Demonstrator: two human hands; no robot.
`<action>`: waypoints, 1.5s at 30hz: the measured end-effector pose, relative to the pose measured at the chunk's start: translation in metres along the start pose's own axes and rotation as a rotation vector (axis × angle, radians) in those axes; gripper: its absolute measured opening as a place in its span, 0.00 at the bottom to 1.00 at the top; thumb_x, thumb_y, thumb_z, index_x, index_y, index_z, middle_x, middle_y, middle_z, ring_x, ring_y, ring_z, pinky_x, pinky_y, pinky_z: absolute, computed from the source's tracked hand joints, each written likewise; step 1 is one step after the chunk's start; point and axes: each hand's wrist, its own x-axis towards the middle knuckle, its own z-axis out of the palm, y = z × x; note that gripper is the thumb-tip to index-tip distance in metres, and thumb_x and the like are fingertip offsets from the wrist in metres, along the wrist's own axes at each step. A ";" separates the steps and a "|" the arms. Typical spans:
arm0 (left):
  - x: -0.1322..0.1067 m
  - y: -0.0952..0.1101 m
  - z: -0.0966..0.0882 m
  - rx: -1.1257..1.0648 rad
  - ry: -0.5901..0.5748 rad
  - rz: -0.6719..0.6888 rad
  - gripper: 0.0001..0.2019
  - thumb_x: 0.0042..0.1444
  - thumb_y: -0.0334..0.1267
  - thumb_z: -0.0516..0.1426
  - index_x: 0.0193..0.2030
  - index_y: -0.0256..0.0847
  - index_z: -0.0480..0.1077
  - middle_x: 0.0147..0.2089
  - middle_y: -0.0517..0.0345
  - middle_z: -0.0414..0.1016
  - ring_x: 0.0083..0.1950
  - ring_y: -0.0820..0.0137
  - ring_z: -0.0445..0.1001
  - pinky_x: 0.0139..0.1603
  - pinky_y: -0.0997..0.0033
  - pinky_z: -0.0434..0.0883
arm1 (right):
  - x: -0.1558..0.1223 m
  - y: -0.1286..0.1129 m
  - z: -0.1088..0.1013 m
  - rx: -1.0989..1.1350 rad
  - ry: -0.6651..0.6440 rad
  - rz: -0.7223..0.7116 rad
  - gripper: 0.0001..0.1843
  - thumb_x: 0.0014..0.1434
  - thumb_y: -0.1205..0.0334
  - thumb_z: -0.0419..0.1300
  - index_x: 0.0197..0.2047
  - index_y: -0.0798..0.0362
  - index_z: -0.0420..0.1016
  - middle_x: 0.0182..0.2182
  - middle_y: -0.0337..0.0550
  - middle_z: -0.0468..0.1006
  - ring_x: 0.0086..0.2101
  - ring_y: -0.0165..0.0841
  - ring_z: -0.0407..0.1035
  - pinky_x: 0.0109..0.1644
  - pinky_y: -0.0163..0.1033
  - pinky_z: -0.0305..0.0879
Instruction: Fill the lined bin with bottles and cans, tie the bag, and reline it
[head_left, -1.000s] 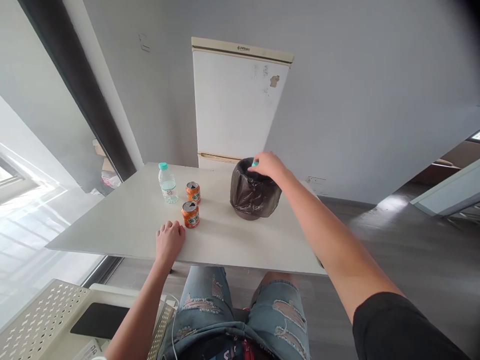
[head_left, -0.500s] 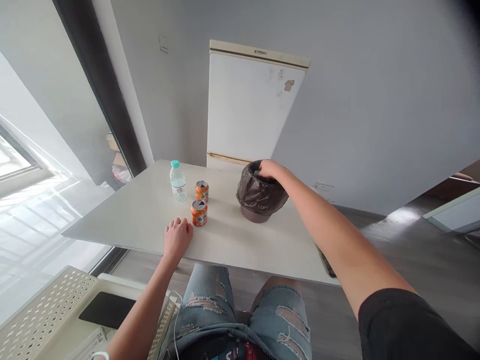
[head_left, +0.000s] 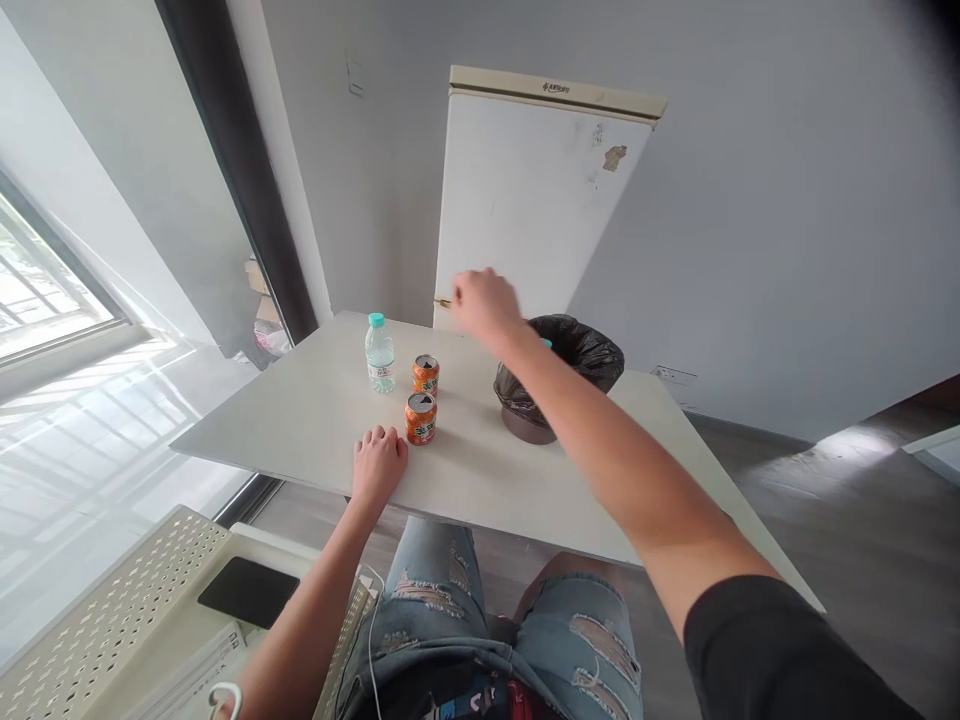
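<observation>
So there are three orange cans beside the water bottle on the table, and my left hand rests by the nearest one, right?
Not quite: the head view shows two orange cans, not three, a near can and a far can. They stand beside the water bottle on the table, and your left hand rests by the near can.

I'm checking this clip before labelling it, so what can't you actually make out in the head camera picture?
All in the head view:
Right hand: motion blur hides whether it grips anything.
Bin: the forearm covers its near side; of the inside only a teal bit shows.
Nearer can: label print too small to read.
</observation>
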 end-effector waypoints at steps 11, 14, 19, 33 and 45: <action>0.002 -0.004 -0.001 0.027 -0.002 0.017 0.15 0.72 0.38 0.46 0.40 0.41 0.71 0.45 0.43 0.75 0.51 0.52 0.74 0.48 0.57 0.63 | 0.060 -0.123 0.088 0.182 -0.247 -0.256 0.15 0.66 0.64 0.64 0.56 0.49 0.78 0.56 0.36 0.80 0.44 0.30 0.78 0.47 0.36 0.73; 0.003 -0.003 -0.002 0.031 0.003 0.026 0.15 0.72 0.38 0.45 0.41 0.41 0.71 0.45 0.43 0.75 0.51 0.52 0.74 0.48 0.57 0.63 | 0.055 -0.121 0.089 0.169 -0.245 -0.281 0.12 0.64 0.71 0.62 0.48 0.50 0.81 0.52 0.35 0.80 0.43 0.30 0.80 0.48 0.36 0.73; 0.003 -0.004 -0.001 0.047 0.021 0.042 0.16 0.72 0.39 0.45 0.41 0.40 0.73 0.46 0.43 0.76 0.51 0.52 0.74 0.47 0.57 0.63 | 0.039 -0.103 0.069 0.174 -0.229 -0.268 0.13 0.63 0.73 0.61 0.49 0.52 0.80 0.51 0.37 0.79 0.41 0.28 0.77 0.45 0.31 0.71; 0.005 -0.007 0.007 0.024 0.039 0.034 0.16 0.72 0.41 0.45 0.38 0.41 0.71 0.45 0.43 0.76 0.50 0.52 0.74 0.48 0.56 0.63 | -0.080 0.126 -0.174 0.020 0.531 0.120 0.20 0.70 0.55 0.55 0.52 0.58 0.84 0.51 0.49 0.83 0.44 0.30 0.77 0.55 0.42 0.67; 0.004 -0.008 0.005 0.032 0.033 0.048 0.16 0.72 0.39 0.45 0.38 0.41 0.71 0.44 0.43 0.76 0.49 0.53 0.74 0.48 0.57 0.63 | -0.058 0.172 -0.066 0.055 -0.039 0.400 0.11 0.61 0.68 0.67 0.46 0.51 0.86 0.51 0.51 0.83 0.44 0.40 0.80 0.56 0.43 0.75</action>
